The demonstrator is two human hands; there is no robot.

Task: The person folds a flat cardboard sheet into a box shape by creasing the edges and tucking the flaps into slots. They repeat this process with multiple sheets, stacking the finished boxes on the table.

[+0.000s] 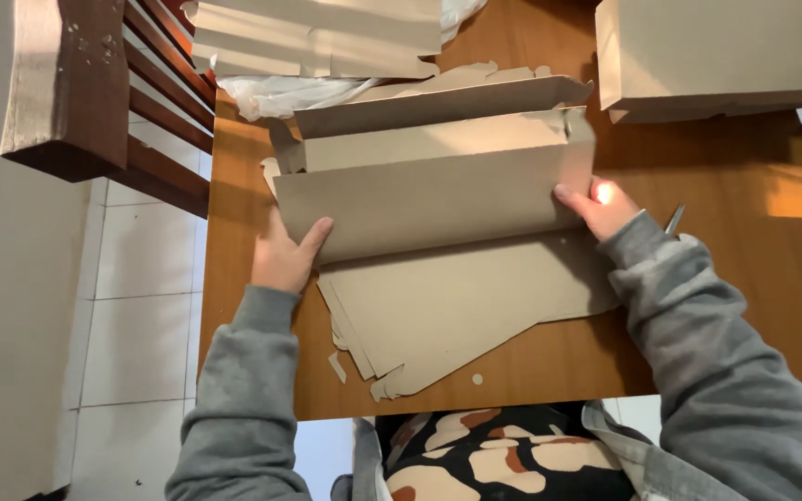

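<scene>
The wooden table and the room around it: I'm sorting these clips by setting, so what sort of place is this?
Probably a home room used for craft work. A small wooden table stands on a pale tiled floor, with a wooden chair beside it, and both hands fold a cardboard sheet.

This looks like a room in a home used for handwork with cardboard. A small wooden table (698, 306) with an orange-brown top fills the middle of the view, and a dark wooden chair (95, 93) with a slatted back stands at ten o'clock. The floor (141, 306) at eight o'clock is laid with plain white tiles, and a bare pale wall (2, 325) runs along nine o'clock. Flat sheets of brown cardboard (457, 306) lie stacked at the centre, with more folded pieces (327, 37) at twelve o'clock and a closed box (717, 56) at one o'clock.
</scene>
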